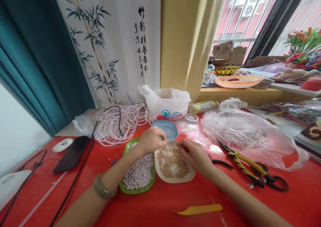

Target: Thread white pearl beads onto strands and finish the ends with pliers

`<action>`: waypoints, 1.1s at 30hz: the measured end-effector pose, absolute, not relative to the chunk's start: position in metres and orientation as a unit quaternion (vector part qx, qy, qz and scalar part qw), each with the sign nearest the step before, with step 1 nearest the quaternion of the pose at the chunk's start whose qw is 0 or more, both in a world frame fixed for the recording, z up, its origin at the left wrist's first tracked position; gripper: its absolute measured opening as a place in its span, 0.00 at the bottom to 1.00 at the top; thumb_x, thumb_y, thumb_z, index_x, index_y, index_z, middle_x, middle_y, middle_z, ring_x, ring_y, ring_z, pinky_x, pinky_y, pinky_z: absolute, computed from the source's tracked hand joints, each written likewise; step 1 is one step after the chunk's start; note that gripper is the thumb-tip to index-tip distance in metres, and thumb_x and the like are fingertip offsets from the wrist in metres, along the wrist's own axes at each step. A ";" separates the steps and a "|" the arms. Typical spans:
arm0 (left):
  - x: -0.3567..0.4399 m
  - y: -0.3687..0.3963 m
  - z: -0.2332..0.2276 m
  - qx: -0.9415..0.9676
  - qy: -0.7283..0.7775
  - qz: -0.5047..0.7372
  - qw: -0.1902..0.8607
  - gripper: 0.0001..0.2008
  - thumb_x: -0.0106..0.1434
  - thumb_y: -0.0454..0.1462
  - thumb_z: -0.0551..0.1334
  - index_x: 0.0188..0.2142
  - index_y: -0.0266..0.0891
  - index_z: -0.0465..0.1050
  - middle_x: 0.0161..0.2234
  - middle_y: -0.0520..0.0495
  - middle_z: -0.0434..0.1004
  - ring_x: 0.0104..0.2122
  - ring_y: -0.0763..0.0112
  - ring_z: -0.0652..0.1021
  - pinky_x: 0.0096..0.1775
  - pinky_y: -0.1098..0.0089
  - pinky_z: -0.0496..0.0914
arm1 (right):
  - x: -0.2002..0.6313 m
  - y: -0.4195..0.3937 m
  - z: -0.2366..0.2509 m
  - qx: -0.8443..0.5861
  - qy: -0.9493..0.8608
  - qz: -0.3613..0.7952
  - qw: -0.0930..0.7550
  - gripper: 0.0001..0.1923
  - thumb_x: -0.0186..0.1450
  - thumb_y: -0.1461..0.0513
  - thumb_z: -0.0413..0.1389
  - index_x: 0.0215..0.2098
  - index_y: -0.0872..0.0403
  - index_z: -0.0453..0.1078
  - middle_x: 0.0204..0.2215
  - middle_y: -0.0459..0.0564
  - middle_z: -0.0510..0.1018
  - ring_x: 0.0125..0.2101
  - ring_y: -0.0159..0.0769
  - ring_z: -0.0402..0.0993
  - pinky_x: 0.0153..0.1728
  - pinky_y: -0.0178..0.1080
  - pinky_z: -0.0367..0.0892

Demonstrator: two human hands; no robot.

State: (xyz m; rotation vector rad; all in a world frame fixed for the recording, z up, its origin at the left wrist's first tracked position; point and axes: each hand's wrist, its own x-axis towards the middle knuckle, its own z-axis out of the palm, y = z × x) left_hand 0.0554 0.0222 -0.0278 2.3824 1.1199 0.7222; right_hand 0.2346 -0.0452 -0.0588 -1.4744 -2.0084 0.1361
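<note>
My left hand [150, 140] hovers over the far rim of a white dish [192, 175] of small gold beads, fingers pinched together; what they pinch is too small to tell. My right hand [197, 156] rests on the dish's right side, fingertips pinched close to the left hand's. A green dish [125, 188] heaped with pale pearls sits just left, under my left wrist. A blue dish [173, 129] lies beyond the hands. A green bangle [102, 188] circles my left wrist.
Pearl strands [120, 121] pile at the back left by a black cable and dark phone [71, 155]. Yellow-handled pliers [240, 163] and black scissors [273, 182] lie right, beside a plastic bag of beads [250, 135]. A yellow tool [200, 209] lies near the front edge.
</note>
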 end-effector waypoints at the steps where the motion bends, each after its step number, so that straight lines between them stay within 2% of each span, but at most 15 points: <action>1: 0.053 0.025 -0.028 0.851 0.405 0.264 0.204 0.06 0.49 0.35 0.58 0.21 0.40 0.74 0.26 0.52 0.74 0.32 0.71 0.72 0.36 0.73 0.65 | 0.236 -0.044 -0.059 -0.568 -0.754 0.063 0.323 0.08 0.62 0.62 0.46 0.30 0.53 0.66 0.25 0.46 0.74 0.25 0.32 0.69 0.26 0.33 0.60; 5: 0.045 0.035 -0.025 0.843 0.421 0.263 0.206 0.09 0.55 0.39 0.56 0.26 0.41 0.74 0.29 0.52 0.75 0.32 0.71 0.72 0.33 0.73 0.63 | 0.238 -0.043 -0.060 -0.589 -0.735 0.085 0.326 0.08 0.62 0.61 0.46 0.30 0.53 0.66 0.24 0.45 0.74 0.24 0.31 0.69 0.26 0.32 0.59; 8: 0.041 0.037 -0.023 0.852 0.417 0.237 0.209 0.15 0.59 0.42 0.51 0.25 0.40 0.73 0.28 0.52 0.76 0.30 0.72 0.73 0.33 0.73 0.62 | 0.238 -0.043 -0.062 -0.595 -0.733 0.076 0.322 0.09 0.62 0.60 0.45 0.30 0.52 0.65 0.24 0.45 0.74 0.25 0.32 0.69 0.26 0.33 0.59; 10: 0.040 0.037 -0.023 0.862 0.404 0.212 0.222 0.15 0.60 0.42 0.51 0.26 0.40 0.73 0.27 0.53 0.76 0.30 0.72 0.73 0.34 0.73 0.63 | 0.238 -0.043 -0.063 -0.597 -0.732 0.071 0.322 0.09 0.63 0.60 0.44 0.30 0.52 0.64 0.24 0.45 0.73 0.25 0.32 0.69 0.26 0.33 0.59; 13: 0.038 0.038 -0.024 0.873 0.399 0.180 0.216 0.12 0.59 0.37 0.52 0.33 0.42 0.74 0.30 0.54 0.77 0.33 0.72 0.74 0.37 0.73 0.63 | 0.239 -0.043 -0.063 -0.595 -0.732 0.068 0.325 0.09 0.63 0.60 0.43 0.30 0.52 0.63 0.23 0.45 0.72 0.24 0.31 0.68 0.25 0.33 0.59; 16: 0.033 0.041 -0.022 0.879 0.425 0.147 0.158 0.13 0.57 0.33 0.52 0.36 0.42 0.73 0.36 0.52 0.77 0.37 0.70 0.74 0.39 0.72 0.63 | 0.238 -0.044 -0.064 -0.592 -0.734 0.057 0.328 0.08 0.63 0.60 0.44 0.29 0.52 0.61 0.22 0.44 0.72 0.23 0.31 0.68 0.25 0.32 0.59; 20: 0.018 0.047 -0.013 0.884 0.449 0.066 0.110 0.09 0.54 0.35 0.56 0.34 0.41 0.74 0.35 0.49 0.77 0.36 0.67 0.74 0.36 0.70 0.63 | 0.238 -0.044 -0.065 -0.584 -0.744 0.030 0.323 0.07 0.63 0.61 0.44 0.30 0.52 0.61 0.22 0.44 0.72 0.23 0.31 0.68 0.24 0.32 0.58; 25: -0.006 0.060 -0.008 0.898 0.412 -0.034 0.153 0.08 0.50 0.34 0.59 0.31 0.40 0.74 0.32 0.50 0.77 0.32 0.70 0.74 0.33 0.74 0.63 | 0.236 -0.045 -0.068 -0.565 -0.765 0.016 0.310 0.08 0.63 0.61 0.43 0.30 0.52 0.61 0.24 0.46 0.74 0.23 0.32 0.69 0.24 0.32 0.59; 33: -0.016 0.069 -0.025 0.900 0.392 -0.074 0.176 0.10 0.47 0.31 0.63 0.32 0.37 0.74 0.33 0.48 0.77 0.33 0.71 0.74 0.32 0.75 0.63 | 0.234 -0.044 -0.069 -0.563 -0.771 0.024 0.295 0.09 0.63 0.59 0.43 0.31 0.52 0.62 0.25 0.45 0.75 0.25 0.33 0.71 0.24 0.33 0.61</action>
